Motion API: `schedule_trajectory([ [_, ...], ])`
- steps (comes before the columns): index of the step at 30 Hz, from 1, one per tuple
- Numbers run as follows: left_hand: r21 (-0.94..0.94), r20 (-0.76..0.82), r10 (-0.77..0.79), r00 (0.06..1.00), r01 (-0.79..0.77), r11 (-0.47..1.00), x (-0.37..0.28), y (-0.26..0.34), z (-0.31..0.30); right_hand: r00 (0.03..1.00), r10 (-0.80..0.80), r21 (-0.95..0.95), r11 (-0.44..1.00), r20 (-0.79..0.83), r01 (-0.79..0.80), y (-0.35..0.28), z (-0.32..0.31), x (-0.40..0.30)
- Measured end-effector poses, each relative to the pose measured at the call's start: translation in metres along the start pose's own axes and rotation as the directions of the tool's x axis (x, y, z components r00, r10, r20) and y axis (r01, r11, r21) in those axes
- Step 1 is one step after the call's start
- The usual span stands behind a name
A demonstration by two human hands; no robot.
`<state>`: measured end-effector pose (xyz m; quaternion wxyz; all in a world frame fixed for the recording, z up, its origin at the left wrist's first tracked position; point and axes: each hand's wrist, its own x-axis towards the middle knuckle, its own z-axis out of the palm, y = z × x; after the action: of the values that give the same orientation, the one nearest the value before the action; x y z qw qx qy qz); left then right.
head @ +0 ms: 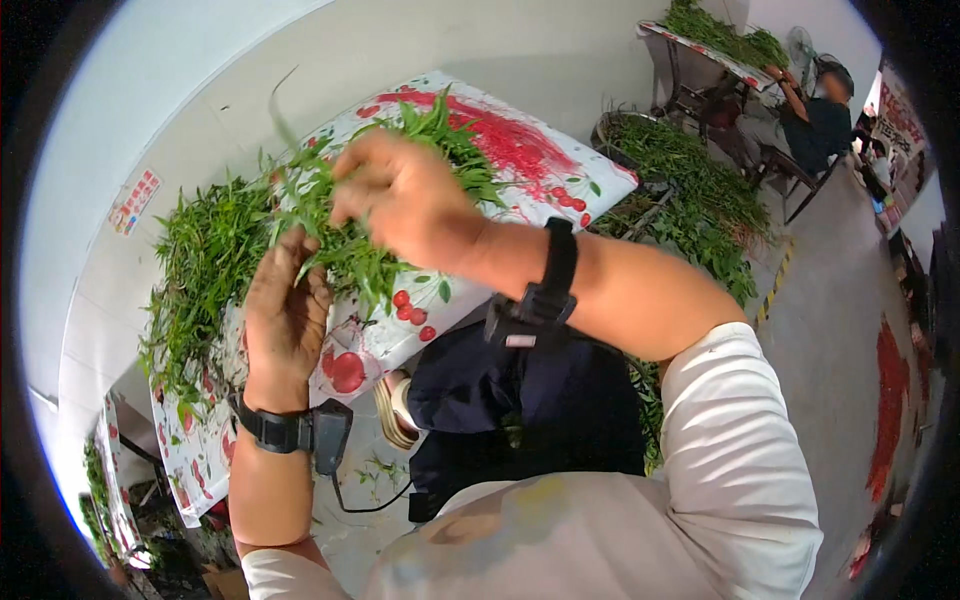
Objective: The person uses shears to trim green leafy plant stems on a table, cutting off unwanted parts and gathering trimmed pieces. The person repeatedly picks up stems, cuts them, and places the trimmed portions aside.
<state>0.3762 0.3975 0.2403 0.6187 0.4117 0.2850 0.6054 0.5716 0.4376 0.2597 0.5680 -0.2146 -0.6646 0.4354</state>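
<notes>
My left hand point(287, 307), its fingers darkly soiled, has a leafy green sprig point(292, 199) at its fingertips. The sprig is blurred, and a thin stem curves up from it. To its right, my right hand point(412, 199) is raised with bent fingers above a loose heap of green leafy stems point(367, 274). Motion blur hides whether anything is pinched in that hand. A larger pile of the same greens point(206, 270) lies left of both hands. Beneath is a table with a white cherry-print cloth point(517, 199).
A heap of cut greens point(675, 165) stands on the floor to the right. At the far right a seated person point(814, 127) works by another table point(697, 52) piled with greens. A wall point(510, 45) runs behind my table. A cable point(367, 510) hangs from my left wrist's strapped device.
</notes>
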Motion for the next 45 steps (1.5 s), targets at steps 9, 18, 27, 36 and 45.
schedule_trajectory([
  [9,0.925,0.11,0.407,0.907,-0.243,0.291,-0.005,-0.058,-0.08,0.746,-0.142,-0.4,0.899,-0.65,-0.178,0.043,-0.266,0.041],
  [18,0.981,0.187,0.456,0.87,-0.142,-0.13,-0.025,-0.087,-0.119,0.798,-0.233,-0.83,0.192,-0.556,-0.523,0.096,-0.397,0.03],
  [27,0.993,0.095,0.571,0.815,-0.116,0.0,-0.029,-0.083,-0.118,0.994,-0.096,-0.791,0.603,0.059,0.106,0.087,-0.131,0.087],
  [36,0.992,0.064,0.645,0.761,-0.12,0.044,-0.032,-0.083,-0.123,0.954,0.299,-0.995,0.098,-0.003,-0.034,0.102,-0.047,0.104],
  [45,0.975,0.058,0.692,0.72,-0.189,0.115,-0.034,-0.086,-0.13,0.99,0.096,-0.888,0.441,-0.099,-0.132,0.099,-0.055,0.127],
])
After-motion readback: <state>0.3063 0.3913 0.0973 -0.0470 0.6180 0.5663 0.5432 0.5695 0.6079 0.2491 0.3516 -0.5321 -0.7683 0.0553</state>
